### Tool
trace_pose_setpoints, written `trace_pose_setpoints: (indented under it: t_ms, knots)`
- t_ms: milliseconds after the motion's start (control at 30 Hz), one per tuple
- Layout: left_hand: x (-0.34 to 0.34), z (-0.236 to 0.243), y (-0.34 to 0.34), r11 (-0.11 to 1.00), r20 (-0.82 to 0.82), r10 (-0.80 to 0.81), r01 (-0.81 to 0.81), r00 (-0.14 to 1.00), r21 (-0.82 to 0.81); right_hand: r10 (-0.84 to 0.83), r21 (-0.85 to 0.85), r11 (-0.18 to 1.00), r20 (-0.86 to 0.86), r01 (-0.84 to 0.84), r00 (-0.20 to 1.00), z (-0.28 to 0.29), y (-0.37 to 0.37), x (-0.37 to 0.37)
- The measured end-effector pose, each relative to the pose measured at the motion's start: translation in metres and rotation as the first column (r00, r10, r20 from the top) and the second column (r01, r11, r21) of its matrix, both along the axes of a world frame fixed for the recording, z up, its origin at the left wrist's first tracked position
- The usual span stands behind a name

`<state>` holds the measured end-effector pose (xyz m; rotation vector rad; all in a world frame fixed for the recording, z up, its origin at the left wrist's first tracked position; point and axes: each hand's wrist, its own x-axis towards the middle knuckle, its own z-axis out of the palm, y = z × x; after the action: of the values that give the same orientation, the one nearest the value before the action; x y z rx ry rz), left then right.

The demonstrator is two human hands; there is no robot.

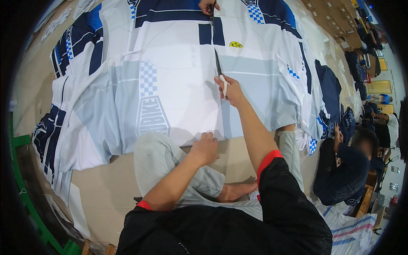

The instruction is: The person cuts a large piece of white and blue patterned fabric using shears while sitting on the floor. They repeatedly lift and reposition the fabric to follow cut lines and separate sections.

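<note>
A large white, grey and navy printed cloth (182, 85) lies spread on the floor before me. My right hand (229, 90) is closed round the pale handles of a pair of scissors (219, 63). Their dark blades point away from me along a lengthwise line down the cloth's middle. The cloth looks parted between the scissors and its near edge. My left hand (205, 148) rests by that edge, its fingers apart on the fabric and its thumb off to the right. At the far side, another person's hand (208, 7) holds dark scissors (212, 17) on the same line.
My bent legs (155, 159) and bare foot (238, 191) border the cloth's near side. To the right, a person in dark clothes (346, 170) sits by navy garments (329, 95). A green metal frame (25, 182) stands left; cardboard boxes (327, 17) are stacked far right.
</note>
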<state>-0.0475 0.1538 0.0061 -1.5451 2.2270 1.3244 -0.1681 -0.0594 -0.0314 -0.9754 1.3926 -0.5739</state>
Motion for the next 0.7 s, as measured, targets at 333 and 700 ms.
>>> trace_pose_setpoints:
  t_ms: [333,700]
  knots:
    - [-0.001,-0.001,0.000,1.000,-0.020,0.022,-0.022,1.000,-0.006,-0.041,0.108,0.993,-0.001,0.041,0.999,0.015,-0.026,0.009]
    - [-0.001,0.000,0.001,1.000,-0.013,0.018,-0.018,1.000,-0.009,-0.012,0.033,0.999,-0.036,0.013,0.999,0.000,-0.030,0.010]
